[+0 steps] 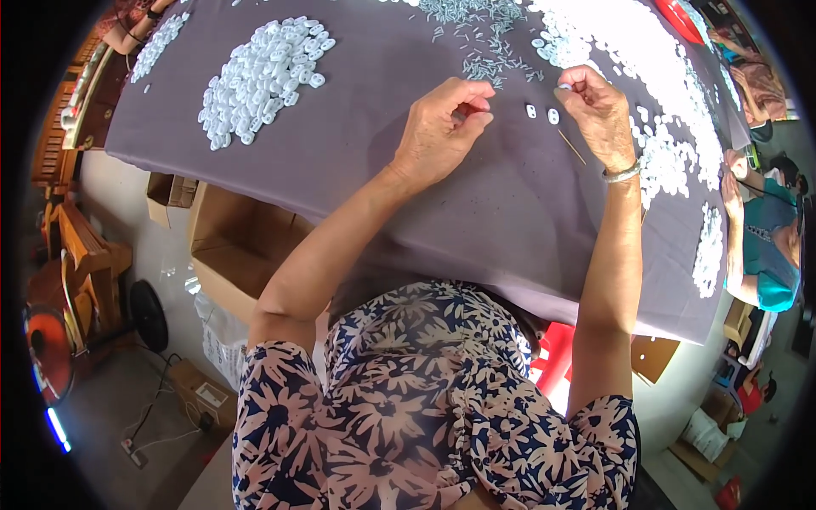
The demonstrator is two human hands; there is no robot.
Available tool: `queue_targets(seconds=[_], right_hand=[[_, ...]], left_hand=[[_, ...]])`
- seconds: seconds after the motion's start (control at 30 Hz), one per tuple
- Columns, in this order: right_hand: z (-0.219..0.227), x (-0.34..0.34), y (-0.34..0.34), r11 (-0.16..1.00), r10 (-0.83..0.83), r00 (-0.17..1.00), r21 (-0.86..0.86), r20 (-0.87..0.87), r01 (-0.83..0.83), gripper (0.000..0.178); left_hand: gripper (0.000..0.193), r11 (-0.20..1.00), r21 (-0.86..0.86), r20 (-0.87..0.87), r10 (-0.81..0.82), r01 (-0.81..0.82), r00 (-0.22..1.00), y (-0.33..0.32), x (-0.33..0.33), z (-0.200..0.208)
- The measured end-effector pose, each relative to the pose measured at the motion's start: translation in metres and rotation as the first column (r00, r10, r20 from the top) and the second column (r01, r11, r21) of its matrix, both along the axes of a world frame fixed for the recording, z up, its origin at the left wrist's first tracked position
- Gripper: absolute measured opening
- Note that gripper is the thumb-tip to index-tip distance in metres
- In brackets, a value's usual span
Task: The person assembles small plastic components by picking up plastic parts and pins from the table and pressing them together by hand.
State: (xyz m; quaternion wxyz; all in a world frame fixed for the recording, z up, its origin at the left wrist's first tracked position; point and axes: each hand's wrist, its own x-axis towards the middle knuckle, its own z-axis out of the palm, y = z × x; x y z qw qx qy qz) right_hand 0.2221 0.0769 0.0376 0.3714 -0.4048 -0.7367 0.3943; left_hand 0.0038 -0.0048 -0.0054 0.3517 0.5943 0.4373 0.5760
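Over the grey cloth-covered table [510, 229], my left hand [442, 127] is raised with thumb and fingers drawn together in a pinch. Whatever it may hold is too small to make out. Just beyond its fingertips lies a loose scatter of small grey pins [493, 66]. My right hand [602, 110], with a bracelet at the wrist, pinches a small white plastic piece [565, 86] between thumb and forefinger. Between the hands lie one white oval piece [531, 111] and another oval piece [553, 116], both with dark spots. A thin wooden stick [572, 147] rests beside my right hand.
A heap of white oval pieces [259, 81] lies at the left; a larger bright spread of white pieces [667, 161] covers the right. Far right is a red basin [680, 19]. Other people sit around the table, one in a teal sleeve [775, 291]. A cardboard box [225, 255] stands below the edge.
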Motion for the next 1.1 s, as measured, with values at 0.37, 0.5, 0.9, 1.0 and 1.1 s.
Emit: queue_targets(seconds=[0.37, 0.5, 0.9, 1.0, 1.1], right_hand=[[-0.008, 0.005, 0.005, 0.956, -0.174, 0.941, 0.277, 0.291, 0.091, 0.011], [-0.012, -0.013, -0.003, 0.976, -0.053, 0.894, 0.213, 0.446, -0.048, 0.014], [-0.015, -0.041, -0.022, 0.994, 0.041, 0.967, 0.087, 0.251, -0.065, 0.008], [-0.02, -0.049, -0.026, 0.989, 0.143, 0.986, 0.022, 0.085, -0.145, 0.004], [-0.021, -0.052, -0.027, 0.984, 0.179, 0.983, -0.023, 0.051, -0.178, 0.004]], left_hand=[[0.02, 0.989, -0.065, 0.023, 0.137, -0.135, 0.99, 0.004, -0.007, -0.005], [0.02, 0.988, -0.069, 0.045, 0.14, -0.137, 0.989, 0.003, -0.007, -0.006], [0.029, 0.995, -0.057, -0.023, 0.075, -0.076, 0.997, 0.001, -0.01, -0.003], [0.038, 0.994, -0.103, -0.016, -0.029, 0.027, 0.999, 0.0, -0.011, -0.003], [0.043, 0.991, -0.126, -0.035, -0.057, 0.052, 0.998, 0.001, -0.013, -0.002]])
